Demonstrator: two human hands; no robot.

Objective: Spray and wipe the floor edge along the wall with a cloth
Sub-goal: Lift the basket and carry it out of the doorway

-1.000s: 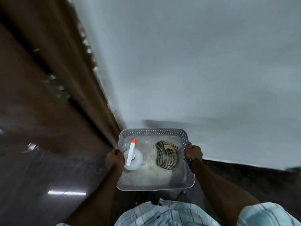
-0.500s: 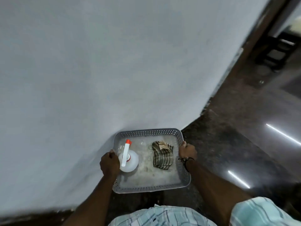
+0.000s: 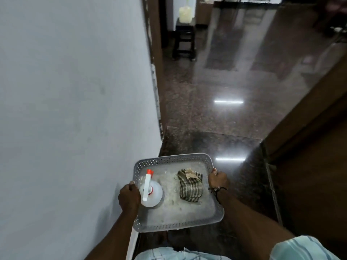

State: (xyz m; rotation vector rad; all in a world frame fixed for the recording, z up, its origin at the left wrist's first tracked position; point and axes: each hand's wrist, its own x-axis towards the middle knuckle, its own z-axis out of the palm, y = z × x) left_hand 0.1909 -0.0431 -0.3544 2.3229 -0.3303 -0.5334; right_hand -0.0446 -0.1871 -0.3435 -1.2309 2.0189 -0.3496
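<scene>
While the left hand (image 3: 129, 197) and right hand (image 3: 217, 180) grip the grey perforated plastic tray's (image 3: 178, 225) sides, the white orange-nozzled spray bottle (image 3: 151, 192) and striped folded cloth (image 3: 190, 185) lie inside — spraying and wiping the dark polished floor (image 3: 216, 117) edge by the white wall (image 3: 75, 91) apparently not yet begun.

View swung right — wall (image 3: 75, 109) now at left, hallway floor (image 3: 216, 119) ahead

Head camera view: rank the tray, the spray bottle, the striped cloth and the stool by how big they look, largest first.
1. Grey tray
2. Spray bottle and striped cloth: about alike, not ranked
3. Stool: looks about the same too, but it stands far off, so its place is unsure
</scene>
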